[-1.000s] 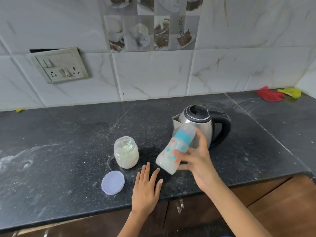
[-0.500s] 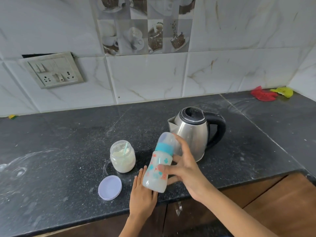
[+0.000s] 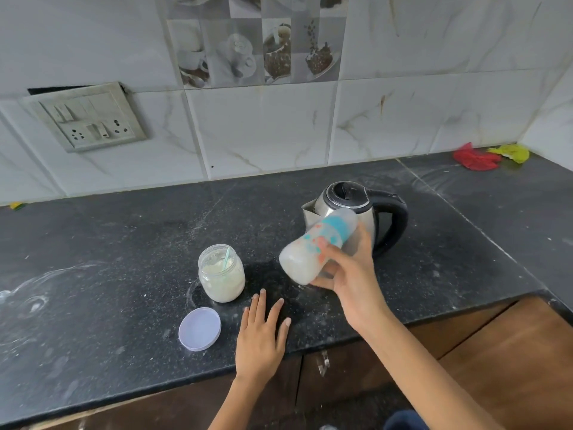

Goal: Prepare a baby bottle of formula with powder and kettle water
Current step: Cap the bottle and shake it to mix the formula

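I see the blurred bottle held by my right hand, cap tilted up-right, hiding part of the kettle; left hand flat, holding nothing.

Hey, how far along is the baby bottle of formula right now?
Mostly done: the baby bottle is capped and holds milky liquid, so powder and water look to be in. In hand: the right hand holds it tilted and blurred, probably shaking; the left hand rests flat on the counter. Left: the powder jar stands open, its lid beside it.
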Demonstrator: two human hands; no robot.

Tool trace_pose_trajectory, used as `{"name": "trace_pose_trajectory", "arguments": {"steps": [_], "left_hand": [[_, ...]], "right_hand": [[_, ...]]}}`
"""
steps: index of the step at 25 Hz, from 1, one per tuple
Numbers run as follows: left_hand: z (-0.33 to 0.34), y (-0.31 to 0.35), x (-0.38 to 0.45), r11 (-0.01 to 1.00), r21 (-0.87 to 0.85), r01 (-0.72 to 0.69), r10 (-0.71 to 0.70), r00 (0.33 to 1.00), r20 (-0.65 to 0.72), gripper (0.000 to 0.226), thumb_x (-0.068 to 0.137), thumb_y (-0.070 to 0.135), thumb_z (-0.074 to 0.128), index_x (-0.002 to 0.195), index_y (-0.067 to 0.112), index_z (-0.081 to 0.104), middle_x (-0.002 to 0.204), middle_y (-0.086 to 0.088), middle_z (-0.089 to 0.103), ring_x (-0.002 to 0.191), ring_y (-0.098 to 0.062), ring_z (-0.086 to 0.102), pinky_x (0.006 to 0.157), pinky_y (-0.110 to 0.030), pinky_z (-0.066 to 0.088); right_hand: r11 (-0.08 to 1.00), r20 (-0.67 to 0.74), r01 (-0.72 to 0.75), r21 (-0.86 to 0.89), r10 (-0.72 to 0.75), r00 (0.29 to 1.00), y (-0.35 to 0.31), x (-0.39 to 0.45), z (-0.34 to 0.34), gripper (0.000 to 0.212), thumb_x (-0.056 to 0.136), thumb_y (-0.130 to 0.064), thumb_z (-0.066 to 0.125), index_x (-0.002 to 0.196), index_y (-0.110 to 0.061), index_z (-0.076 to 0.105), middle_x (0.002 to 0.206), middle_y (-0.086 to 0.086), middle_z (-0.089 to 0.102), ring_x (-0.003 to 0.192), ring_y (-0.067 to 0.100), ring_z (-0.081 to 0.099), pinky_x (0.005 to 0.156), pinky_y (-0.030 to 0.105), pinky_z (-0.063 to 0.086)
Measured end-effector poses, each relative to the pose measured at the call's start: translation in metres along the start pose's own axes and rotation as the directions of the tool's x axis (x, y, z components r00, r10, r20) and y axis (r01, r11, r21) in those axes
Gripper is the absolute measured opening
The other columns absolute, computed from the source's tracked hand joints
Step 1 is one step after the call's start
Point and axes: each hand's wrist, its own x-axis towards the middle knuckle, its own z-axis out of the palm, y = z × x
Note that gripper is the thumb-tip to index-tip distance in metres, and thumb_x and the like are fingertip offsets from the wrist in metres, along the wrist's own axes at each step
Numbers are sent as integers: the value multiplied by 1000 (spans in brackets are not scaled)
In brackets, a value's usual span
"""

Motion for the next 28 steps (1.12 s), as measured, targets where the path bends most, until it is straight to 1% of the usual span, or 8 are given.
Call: {"name": "trace_pose_trajectory", "arguments": {"steps": [3,5,10,14,18,23,26,28], "left_hand": [[1,0,-4,994,-110,1,-1,1000,-2,51,91,44,44,136,19,45,142,-10,48,134,-29,40,110,-41,34],[-1,-1,-7,963,-225,146,-149,989,8,58,87,44,54,135,13,48,139,-10,51,132,-30,43,111,-38,32],[-6,9,-3,998,-56,-14,15,1000,4,45,96,45,37,135,24,46,150,-9,35,140,-30,30,113,-45,29],[0,0,-8,964,-240,118,-123,992,-4,58,86,41,54,138,16,43,141,-9,48,133,-27,41,109,-47,35],[-3,2,-1,998,-42,-48,46,998,-42,44,93,40,42,132,21,45,142,-11,46,134,-32,41,108,-46,37],[5,-4,-11,986,-155,61,-70,996,-49,56,81,44,49,134,24,44,139,-11,50,131,-29,44,106,-43,39],[1,0,-4,999,-38,-24,23,999,-33,45,94,42,40,134,22,47,147,-10,40,137,-31,35,111,-46,32],[-2,6,-4,997,-73,8,-8,1000,-5,44,94,40,43,134,21,48,146,-10,41,136,-32,36,111,-47,32]], "right_hand": [[981,140,-74,-178,100,985,14,-22,7,89,69,-5,80,133,-51,38,116,5,70,102,29,71,69,50,61],[948,243,-119,-295,194,950,19,-36,12,95,67,1,83,134,-51,38,113,7,72,100,29,72,69,49,61],[999,-134,-26,25,30,991,5,-1,3,87,77,-5,75,143,-41,31,127,6,62,95,25,74,65,48,61],[942,161,-130,-309,186,969,29,-40,13,96,67,1,84,137,-46,38,114,5,72,100,26,72,75,56,59],[998,-62,-20,-62,17,998,16,-18,7,91,74,0,77,141,-43,33,107,-2,73,100,24,72,68,49,61],[945,169,-111,-307,169,971,22,-39,13,96,68,1,82,138,-46,37,116,6,70,101,25,72,68,47,61],[999,-83,-45,-29,42,996,11,-16,4,90,71,-7,77,142,-41,34,116,2,68,95,24,74,66,46,61],[997,-86,-59,-47,55,995,13,-19,5,89,77,-5,75,144,-42,31,114,2,69,95,23,74,64,46,61]]}}
